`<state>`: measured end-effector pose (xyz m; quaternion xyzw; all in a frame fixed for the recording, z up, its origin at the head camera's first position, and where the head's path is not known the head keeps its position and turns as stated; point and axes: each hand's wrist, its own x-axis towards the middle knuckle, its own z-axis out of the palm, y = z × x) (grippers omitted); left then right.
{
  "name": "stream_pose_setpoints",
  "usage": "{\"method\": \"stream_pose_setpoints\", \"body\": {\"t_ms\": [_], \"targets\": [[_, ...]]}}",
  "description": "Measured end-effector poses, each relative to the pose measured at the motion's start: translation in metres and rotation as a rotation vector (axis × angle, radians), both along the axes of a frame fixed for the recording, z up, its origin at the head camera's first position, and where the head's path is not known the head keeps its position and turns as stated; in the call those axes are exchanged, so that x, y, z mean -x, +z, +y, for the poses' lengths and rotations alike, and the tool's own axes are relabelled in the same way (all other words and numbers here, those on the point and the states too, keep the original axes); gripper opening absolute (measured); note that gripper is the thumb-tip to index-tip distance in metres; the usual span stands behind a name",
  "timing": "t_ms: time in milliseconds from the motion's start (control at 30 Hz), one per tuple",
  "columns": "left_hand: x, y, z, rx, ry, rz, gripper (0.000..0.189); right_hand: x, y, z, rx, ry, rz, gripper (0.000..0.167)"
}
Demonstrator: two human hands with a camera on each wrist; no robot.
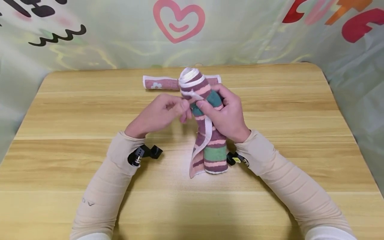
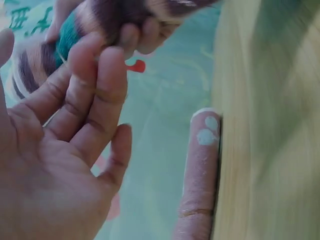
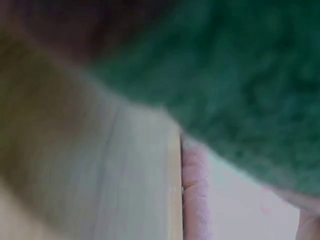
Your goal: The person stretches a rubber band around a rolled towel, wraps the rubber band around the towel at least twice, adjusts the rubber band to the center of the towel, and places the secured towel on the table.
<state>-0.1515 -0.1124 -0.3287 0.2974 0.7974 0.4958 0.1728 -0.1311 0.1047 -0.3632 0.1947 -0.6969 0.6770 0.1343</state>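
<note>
A rolled towel (image 1: 215,153) with purple, pink and green stripes stands tilted over the table, a white-edged flap hanging along its left side. My right hand (image 1: 228,113) grips its upper part, thumb across the front and fingers behind. The towel's top end is wound in white edging. My left hand (image 1: 163,111) is at the roll's left side, fingertips right at the white edge. In the left wrist view its fingers (image 2: 111,75) are loosely extended beside the towel, with the thumb apart. Green towel cloth (image 3: 240,90) fills much of the right wrist view, hiding the right fingers.
Behind the striped roll, a second rolled towel (image 1: 162,83), dusty pink with a pale flower, lies across the back of the wooden table (image 1: 75,150). A pale curtain (image 1: 240,33) with painted shapes hangs behind the table's far edge.
</note>
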Motion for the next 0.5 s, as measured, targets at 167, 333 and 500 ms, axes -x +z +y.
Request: {"method": "stream_pose_setpoints", "body": {"t_ms": [167,333,500], "targets": [[-0.006,0.002,0.007,0.057,0.010,0.142,0.027,0.005,-0.001,0.002,0.088,-0.040,-0.027,0.030],[-0.010,0.003,0.011,0.052,0.010,0.260,0.018,0.007,-0.003,0.004,0.069,-0.044,-0.011,0.030],[-0.012,0.004,0.013,-0.026,0.031,0.378,0.013,0.006,-0.002,0.004,0.018,-0.017,-0.058,0.030]]}}
